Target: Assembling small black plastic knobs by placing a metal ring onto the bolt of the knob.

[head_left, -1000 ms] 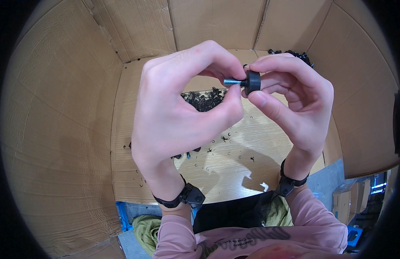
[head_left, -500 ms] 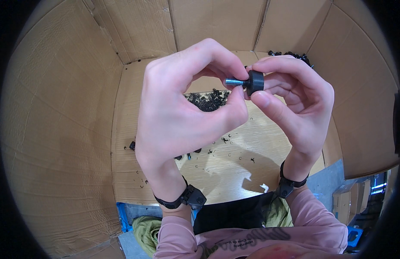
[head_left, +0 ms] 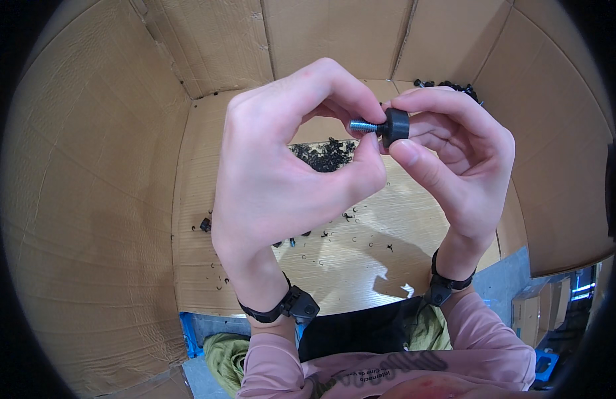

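Note:
Raised above the table is a black-headed screw (head_left: 395,128), with a thick round head and a silver threaded shank pointing left. My right hand (head_left: 464,156) pinches the head between thumb and fingers. At the neck, where the shank meets the head, the thumb and forefinger of my left hand (head_left: 281,159) close in. Whether a small clip sits between those left fingertips is hidden. Behind my left hand, a pile of small black pieces (head_left: 326,156) lies on the table, partly covered by the hand.
Small black C-shaped clips (head_left: 348,217) are scattered over the wooden table (head_left: 361,279). More black-headed screws (head_left: 454,88) are heaped at the far right corner, and a black part (head_left: 205,225) lies at the left. Cardboard walls (head_left: 334,40) enclose the table's back and sides.
Both hands have shifted very slightly to the right together with the screw. The grip of each hand looks the same.

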The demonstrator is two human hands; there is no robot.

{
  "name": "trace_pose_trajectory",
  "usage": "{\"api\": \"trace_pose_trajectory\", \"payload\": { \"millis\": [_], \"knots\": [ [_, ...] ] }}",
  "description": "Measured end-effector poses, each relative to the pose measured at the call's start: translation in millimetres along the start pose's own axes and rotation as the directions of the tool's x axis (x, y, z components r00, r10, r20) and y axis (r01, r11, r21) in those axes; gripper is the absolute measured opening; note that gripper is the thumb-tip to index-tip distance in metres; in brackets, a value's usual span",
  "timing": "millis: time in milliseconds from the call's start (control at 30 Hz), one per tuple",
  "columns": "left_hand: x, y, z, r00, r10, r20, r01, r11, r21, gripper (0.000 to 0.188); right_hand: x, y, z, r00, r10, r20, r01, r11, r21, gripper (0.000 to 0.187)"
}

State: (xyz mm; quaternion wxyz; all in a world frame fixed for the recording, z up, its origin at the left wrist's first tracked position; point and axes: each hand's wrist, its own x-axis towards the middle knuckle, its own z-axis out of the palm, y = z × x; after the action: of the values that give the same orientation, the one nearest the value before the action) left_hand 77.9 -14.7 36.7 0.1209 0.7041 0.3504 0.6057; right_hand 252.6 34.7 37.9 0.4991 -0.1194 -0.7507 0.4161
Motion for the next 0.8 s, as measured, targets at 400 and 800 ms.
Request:
{"api": "trace_pose_trajectory", "payload": {
  "millis": [400, 800],
  "knots": [
    [-0.3, 0.4, 1.3, 1.0, -0.006, -0.003, 0.006, 0.999, -0.047, 0.021, -0.5, -2.3, -1.2, 0.999, 0.03, -0.02, -0.03, 0.999, 0.017, 0.032],
    [-1.0, -1.3, -2.7, 0.999, -0.025, 0.045, 0.029, 0.997, -0.073, 0.019, -0.2, 1.6, -5.6, 0.999, 0.012, 0.045, -0.014, 1.0, 0.027, 0.033]
  ]
}}
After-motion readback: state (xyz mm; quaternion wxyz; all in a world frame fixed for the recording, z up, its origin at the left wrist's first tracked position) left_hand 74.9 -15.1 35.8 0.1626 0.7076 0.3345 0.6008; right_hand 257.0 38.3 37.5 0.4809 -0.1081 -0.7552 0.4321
